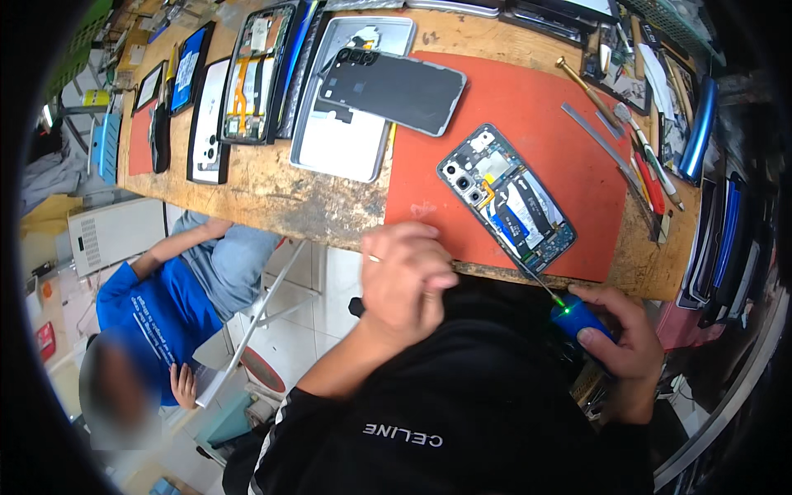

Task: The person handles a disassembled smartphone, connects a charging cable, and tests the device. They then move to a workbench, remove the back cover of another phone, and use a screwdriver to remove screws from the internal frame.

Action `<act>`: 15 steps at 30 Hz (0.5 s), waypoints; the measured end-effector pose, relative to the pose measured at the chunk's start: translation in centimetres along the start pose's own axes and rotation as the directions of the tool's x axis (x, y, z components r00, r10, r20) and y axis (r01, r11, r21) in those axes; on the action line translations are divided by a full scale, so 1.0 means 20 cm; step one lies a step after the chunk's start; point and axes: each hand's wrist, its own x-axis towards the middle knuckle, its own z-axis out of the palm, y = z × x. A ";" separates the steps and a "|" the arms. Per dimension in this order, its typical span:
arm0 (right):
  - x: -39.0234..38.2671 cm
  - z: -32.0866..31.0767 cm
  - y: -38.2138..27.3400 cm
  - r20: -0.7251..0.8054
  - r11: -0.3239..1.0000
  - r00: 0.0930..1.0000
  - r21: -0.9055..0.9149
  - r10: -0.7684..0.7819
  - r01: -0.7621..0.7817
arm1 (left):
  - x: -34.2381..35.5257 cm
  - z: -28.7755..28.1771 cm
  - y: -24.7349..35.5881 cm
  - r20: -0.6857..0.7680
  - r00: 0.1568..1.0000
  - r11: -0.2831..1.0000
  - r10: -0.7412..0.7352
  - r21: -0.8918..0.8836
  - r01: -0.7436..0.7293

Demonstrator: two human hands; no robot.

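An opened smartphone [511,202] lies slantwise on the orange-red mat, its cameras, circuit boards and battery area exposed. My right hand [627,334] is closed around a blue hand tool [580,323] with a glowing green light and a thin metal tip. That tip reaches to the phone's near end; whether it touches is too fine to tell. To the left of the phone, by the bench edge, my left hand [404,276] has loosely curled, slightly blurred fingers, with nothing seen in them. A dark phone back cover [396,89] lies beyond, partly over a white tray [342,157].
The orange-red mat [553,99] covers part of the worn wooden bench [322,206]. Other phones and a larger opened device [256,74] stand at the left. A metal ruler [602,140], a brass-headed tool [582,82] and brushes lie right. A person in blue [165,309] sits left.
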 end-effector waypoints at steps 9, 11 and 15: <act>0.07 -0.03 -0.12 0.086 0.993 0.995 -0.108 0.052 -0.043 | 0.08 -0.13 -0.06 -0.100 0.987 0.989 -0.126 0.062 0.133; 0.08 -0.02 -0.14 0.071 0.988 0.997 -0.153 0.009 0.002 | 0.09 -0.09 -0.02 -0.009 0.997 0.996 -0.071 0.058 0.072; 0.09 0.01 -0.17 0.073 0.989 0.994 -0.133 0.077 -0.067 | 0.10 -0.01 0.02 0.059 0.998 0.999 -0.015 0.040 0.013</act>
